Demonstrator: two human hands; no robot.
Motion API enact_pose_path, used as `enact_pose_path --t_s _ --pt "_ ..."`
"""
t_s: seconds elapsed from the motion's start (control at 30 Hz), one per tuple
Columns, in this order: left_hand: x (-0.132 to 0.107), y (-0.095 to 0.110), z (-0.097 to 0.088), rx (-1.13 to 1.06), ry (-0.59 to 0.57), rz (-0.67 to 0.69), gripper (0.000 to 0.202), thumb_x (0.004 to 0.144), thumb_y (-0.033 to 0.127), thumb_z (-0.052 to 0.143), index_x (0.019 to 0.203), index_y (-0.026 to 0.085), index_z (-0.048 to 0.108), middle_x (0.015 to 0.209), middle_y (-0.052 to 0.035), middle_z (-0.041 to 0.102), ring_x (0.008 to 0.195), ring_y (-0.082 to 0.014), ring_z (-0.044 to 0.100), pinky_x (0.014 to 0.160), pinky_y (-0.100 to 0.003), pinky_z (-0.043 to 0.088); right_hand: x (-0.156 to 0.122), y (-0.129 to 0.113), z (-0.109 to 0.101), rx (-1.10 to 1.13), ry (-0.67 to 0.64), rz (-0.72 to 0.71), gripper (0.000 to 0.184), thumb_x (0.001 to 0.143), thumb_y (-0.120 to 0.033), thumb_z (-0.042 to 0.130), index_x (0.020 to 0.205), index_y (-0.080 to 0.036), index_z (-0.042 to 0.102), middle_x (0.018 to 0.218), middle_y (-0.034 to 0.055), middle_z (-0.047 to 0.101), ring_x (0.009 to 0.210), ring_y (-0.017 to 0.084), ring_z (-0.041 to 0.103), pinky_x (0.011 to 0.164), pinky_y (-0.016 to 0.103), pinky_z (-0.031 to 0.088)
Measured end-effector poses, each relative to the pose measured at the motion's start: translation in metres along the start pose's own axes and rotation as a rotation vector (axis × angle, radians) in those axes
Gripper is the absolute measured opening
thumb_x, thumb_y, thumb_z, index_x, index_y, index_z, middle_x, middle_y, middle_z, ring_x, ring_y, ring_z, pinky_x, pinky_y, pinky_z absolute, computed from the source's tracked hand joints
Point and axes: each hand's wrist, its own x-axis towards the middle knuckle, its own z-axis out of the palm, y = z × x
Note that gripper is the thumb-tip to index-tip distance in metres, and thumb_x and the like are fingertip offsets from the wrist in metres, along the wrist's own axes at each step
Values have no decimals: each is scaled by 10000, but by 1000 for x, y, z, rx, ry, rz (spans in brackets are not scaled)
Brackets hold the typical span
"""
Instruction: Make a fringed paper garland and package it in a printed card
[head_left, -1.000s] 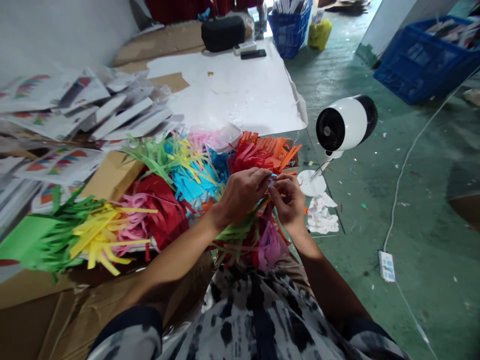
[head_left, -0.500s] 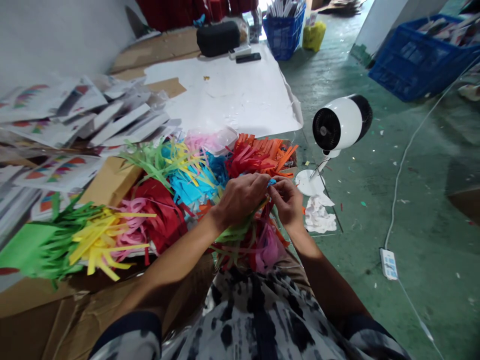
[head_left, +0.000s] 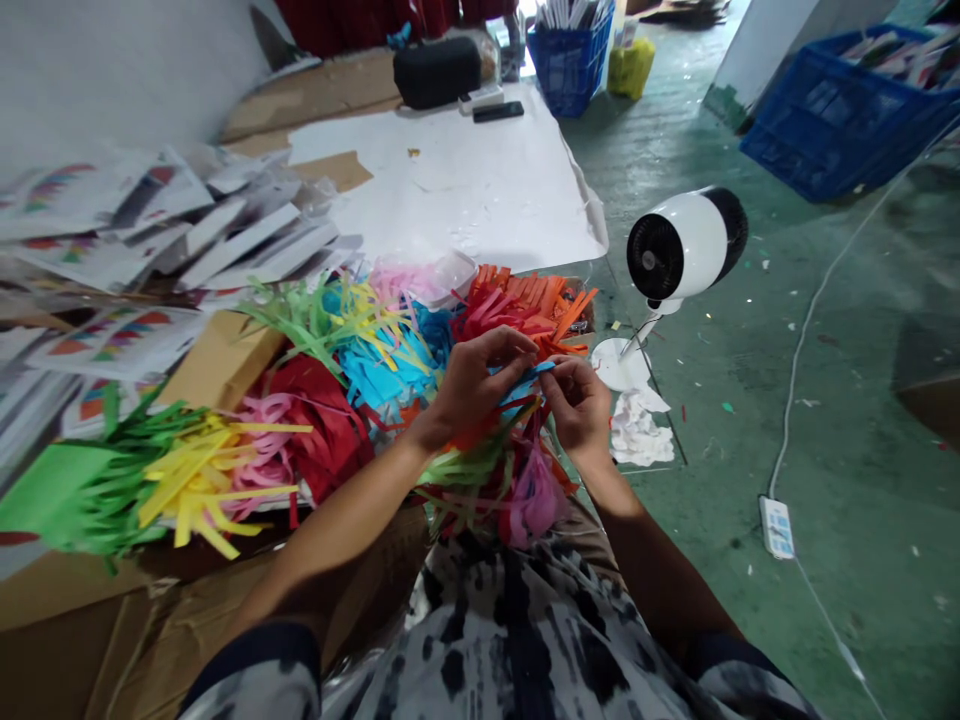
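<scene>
I'm looking down on a green floor [head_left: 847, 580] to the right and a white-covered bench [head_left: 465, 190] ahead. A large blue crate [head_left: 840, 120] sits far right on the floor, and a smaller blue basket [head_left: 570, 70] stands beyond the bench's far end. Nearer, a white desk fan [head_left: 675, 255] stands on a round base, with a power strip [head_left: 776, 527] lying on the floor to its right. On the left of the bench I can see stacked printed sheets [head_left: 97, 205], and a black bag [head_left: 436, 75] rests at the far edge.

In front of the person's tie-dye shirt [head_left: 510, 640] lies a heap of paper fringes [head_left: 382, 370] in green, yellow, pink, red, blue and orange. Both hands are up over the heap, closed narrowly. My left hand [head_left: 472, 385] pinches a blue paper strip [head_left: 521, 380] between its fingers, and my right hand [head_left: 581, 405] grips the same strip close beside it, just above the fringes. Crumpled white tissue [head_left: 637, 430] lies to the right, near my right hand.
</scene>
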Motion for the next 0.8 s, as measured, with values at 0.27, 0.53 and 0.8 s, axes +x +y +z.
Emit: enact_pose_path --t_s 0.27,0.53,0.8 --pt "4 3 0 -198 -107 -106 337 862 435 853 1054 167 783 935 -60 790 849 -154 736 758 -251 600 -2 -1 -3 52 -38 -3 227 929 -364 738 826 -229 587 1026 30 675 845 145 624 690 272 491" --pt "6 3 -9 -182 -210 -120 269 889 391 833 1032 164 821 1020 -88 807 914 -174 744 766 -250 585 -4 -1 -5 37 -60 -8 192 925 -306 735 826 -220 595 1011 26 643 846 146 611 716 292 475" --pt "3 4 -2 -203 -172 -72 286 902 413 823 1013 149 807 944 -70 795 830 -146 724 721 -224 557 -3 2 -6 101 -81 39 205 880 -311 734 788 -220 575 997 17 648 826 137 594 687 260 471"
